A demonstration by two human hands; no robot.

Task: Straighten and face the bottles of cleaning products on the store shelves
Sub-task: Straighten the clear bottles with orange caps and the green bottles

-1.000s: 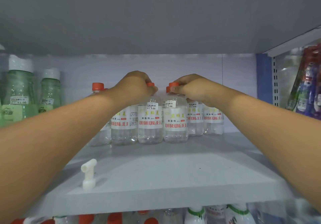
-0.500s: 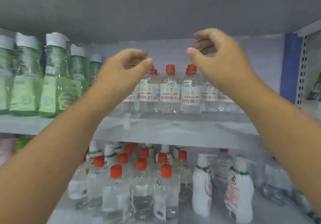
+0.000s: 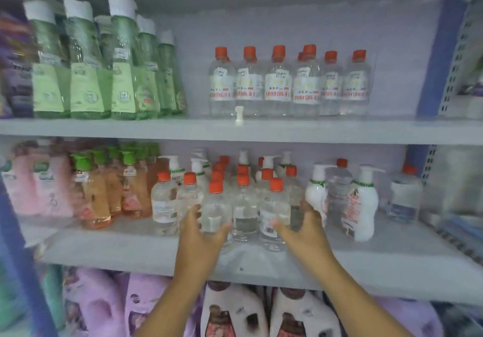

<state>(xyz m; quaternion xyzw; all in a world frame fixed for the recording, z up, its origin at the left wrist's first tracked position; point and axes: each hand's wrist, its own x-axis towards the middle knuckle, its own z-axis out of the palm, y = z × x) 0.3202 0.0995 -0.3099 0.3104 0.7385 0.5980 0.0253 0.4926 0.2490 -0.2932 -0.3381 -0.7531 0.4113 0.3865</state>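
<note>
Store shelving with grey boards and a pale back wall, packed with cleaning stuff. The top shelf (image 3: 339, 130) held green bottles (image 3: 86, 75) on the left and a tidy row of clear ones (image 3: 277, 85) with red caps, labels all facing out. A little white cap (image 3: 239, 115) sat loose at the front edge, just in front of that row.

The action was on the middle shelf (image 3: 379, 253). A messy cluster (image 3: 243, 198) of clear red-capped bottles stood there, labels turned every which way, some showing barcodes. Orange bottles (image 3: 104, 193) were on its left, white pump bottles (image 3: 363, 200) on its right.

Left hand (image 3: 201, 234) was at the front-left bottle (image 3: 215, 211) of the cluster, fingers spread and curving around its lower half, thumb on the right side. Looked like it was closing in rather than gripping firmly, but the blur made contact hard to call. Right hand (image 3: 305, 229) was also spread open, thumb near the front-right bottle (image 3: 274, 216) and fingers reaching round behind; couldn't tell if it touched.

My read: the top row looked done and this cluster was the step in hand. The next move probably called for grabbing those two front bottles, twisting the labels forward and lining them up along the edge, then sorting the ones behind. They're packed tight, so knocking a neighbour over seemed like the main risk.
</note>
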